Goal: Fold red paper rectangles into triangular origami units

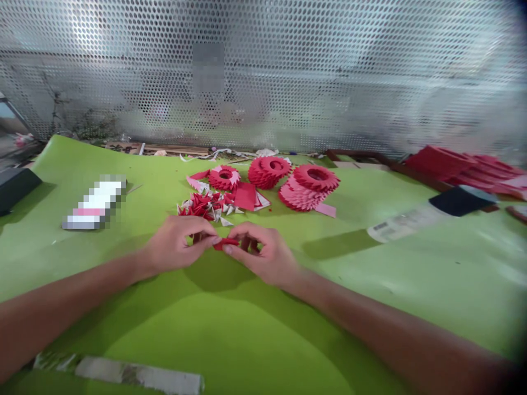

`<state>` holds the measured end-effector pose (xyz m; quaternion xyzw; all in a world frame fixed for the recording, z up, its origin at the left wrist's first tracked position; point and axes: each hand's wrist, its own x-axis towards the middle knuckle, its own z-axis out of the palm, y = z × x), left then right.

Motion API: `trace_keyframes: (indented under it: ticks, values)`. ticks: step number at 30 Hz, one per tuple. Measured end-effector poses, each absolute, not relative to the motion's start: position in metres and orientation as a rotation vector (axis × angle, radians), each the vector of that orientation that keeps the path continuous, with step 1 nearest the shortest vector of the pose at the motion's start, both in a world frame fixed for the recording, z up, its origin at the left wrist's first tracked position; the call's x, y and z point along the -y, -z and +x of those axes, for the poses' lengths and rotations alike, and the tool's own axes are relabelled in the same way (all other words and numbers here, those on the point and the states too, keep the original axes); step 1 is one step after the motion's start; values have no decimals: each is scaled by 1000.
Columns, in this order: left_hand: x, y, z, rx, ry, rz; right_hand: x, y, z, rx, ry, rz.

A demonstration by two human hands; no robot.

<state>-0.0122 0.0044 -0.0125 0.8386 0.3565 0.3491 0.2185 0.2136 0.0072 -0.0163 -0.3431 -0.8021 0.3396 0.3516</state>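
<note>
Between my two hands is a small piece of folded red paper (225, 243), held above the green table cover. My left hand (181, 244) pinches its left end between thumb and fingertips. On the other end, my right hand (261, 251) grips it the same way, so its full shape is partly covered. Just beyond my hands lies a loose pile of folded red and white paper pieces (203, 204). Beside the pile are flat red paper sheets (246, 196). Behind stand ring-shaped folded-paper stacks: a small one (224, 176), a red one (268, 172) and a pink and red one (308, 187).
A blurred-out phone-like object (96, 206) lies at left, near a dark box (16, 186). To the right, a clear tube with a dark cap (461, 201) rests before red paper bundles (453, 164). A taped strip (119, 372) lies at the front; perforated metal (263, 71) rises behind.
</note>
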Motion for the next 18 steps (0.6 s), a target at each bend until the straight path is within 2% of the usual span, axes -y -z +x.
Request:
trace_keyframes:
  ticks: [5, 12, 18]
  values:
    - [-2, 9, -11, -1154, -872, 2116, -8, 17, 215, 2033, -708, -815]
    - [0, 9, -6, -1124, -691, 1925, -11, 21, 219, 2206, -178, -546]
    - [-3, 4, -9, -991, -765, 1660, -10, 19, 220, 2219, -126, -514]
